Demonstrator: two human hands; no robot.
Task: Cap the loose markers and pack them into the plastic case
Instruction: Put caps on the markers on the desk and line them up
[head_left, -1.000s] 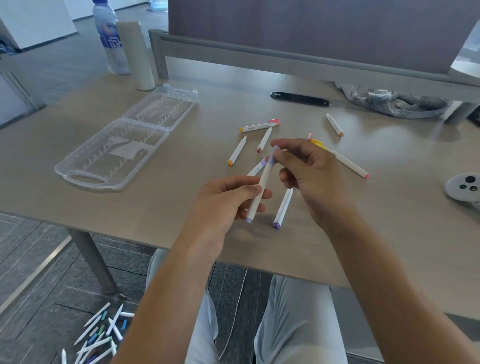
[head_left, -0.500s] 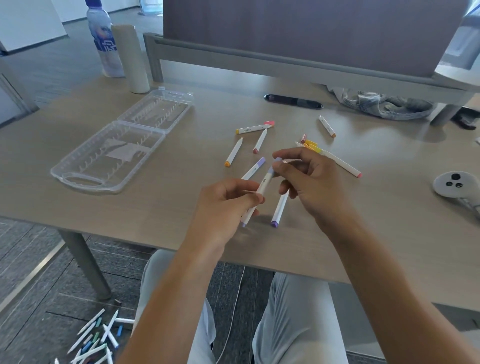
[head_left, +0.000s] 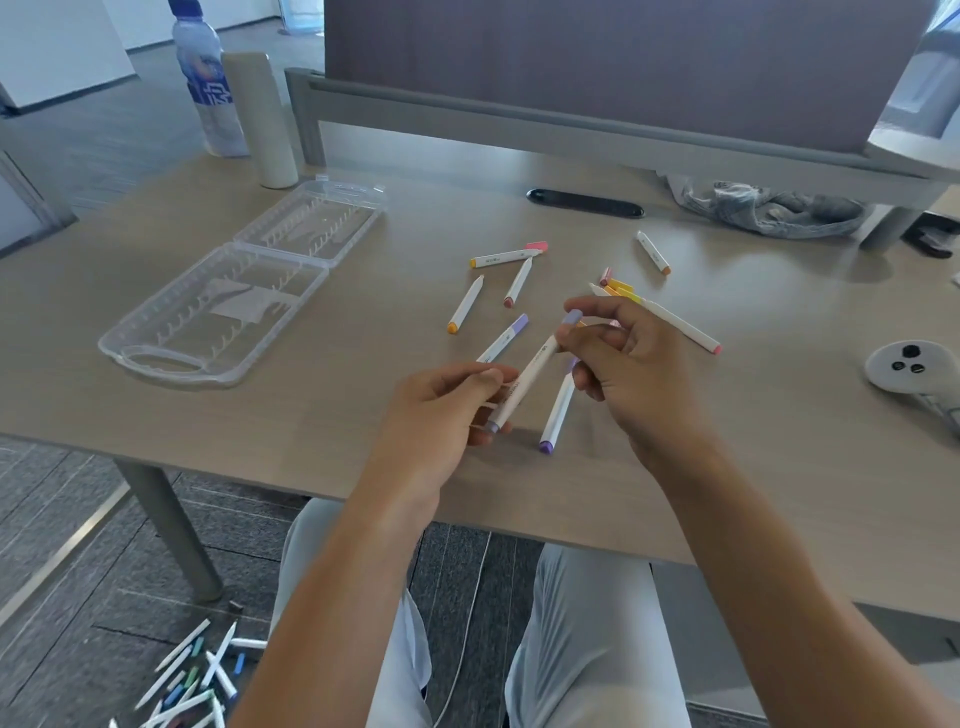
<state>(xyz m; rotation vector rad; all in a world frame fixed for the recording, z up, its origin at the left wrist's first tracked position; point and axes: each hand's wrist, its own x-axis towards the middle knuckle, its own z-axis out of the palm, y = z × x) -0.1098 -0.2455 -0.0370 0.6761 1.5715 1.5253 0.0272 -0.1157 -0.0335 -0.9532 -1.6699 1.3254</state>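
Note:
A white marker with lilac ends (head_left: 530, 376) is held slanted above the table. My left hand (head_left: 447, 415) grips its lower part, and my right hand (head_left: 623, 364) pinches its upper part just below the lilac cap (head_left: 572, 317). Several more white markers lie loose on the table: a purple-tipped one (head_left: 557, 415) under my hands, a lilac one (head_left: 506, 338), an orange one (head_left: 466, 305) and a pink one (head_left: 508, 256). The clear plastic case (head_left: 218, 306) lies open and without markers at the left.
A water bottle (head_left: 208, 83) and a pale cylinder (head_left: 265, 119) stand at the far left of the table (head_left: 311, 441). A white controller (head_left: 911, 366) lies at the right edge, crumpled cloth (head_left: 769, 208) at the back. Many markers (head_left: 192, 686) are scattered on the floor.
Both hands have shifted slightly lower and nearer with the marker. My right fingers have slid from the cap end down to the barrel just below it.

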